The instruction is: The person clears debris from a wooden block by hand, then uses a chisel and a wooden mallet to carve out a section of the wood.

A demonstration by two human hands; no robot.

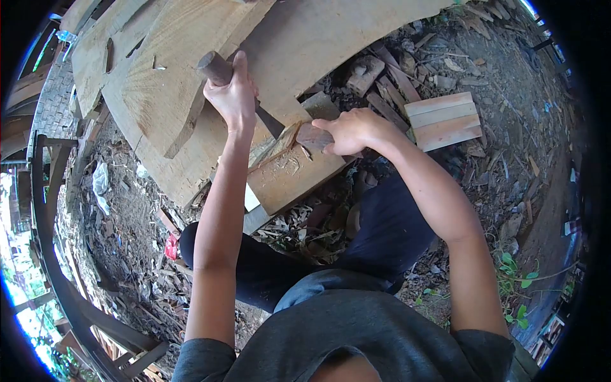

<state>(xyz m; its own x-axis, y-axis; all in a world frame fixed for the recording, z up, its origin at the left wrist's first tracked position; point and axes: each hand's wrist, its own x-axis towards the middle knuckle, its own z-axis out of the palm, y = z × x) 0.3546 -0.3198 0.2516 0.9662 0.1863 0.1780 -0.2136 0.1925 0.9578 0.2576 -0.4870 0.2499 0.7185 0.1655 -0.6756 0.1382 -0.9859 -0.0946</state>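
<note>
My left hand (230, 102) is wrapped round the thick wooden handle of a chisel (270, 121), thumb up along the grip. Its dark blade slants down to the right, the tip close to a cut piece of pale wood (278, 148). On the right, my right hand (351, 132) grips a brown wooden block (314, 136) that meets the end of the pale wood; my palm and fingers hide part of it. Both lie over a thick board (296, 178) scattered with small shavings.
Large planks (172, 70) spread across the upper left. A slatted piece of pale wood (443, 121) lies on the debris at the right. Wood scraps and chips cover the ground round my legs, with a red wrapper (171, 247) at the left. A dark curved frame (48, 216) stands far left.
</note>
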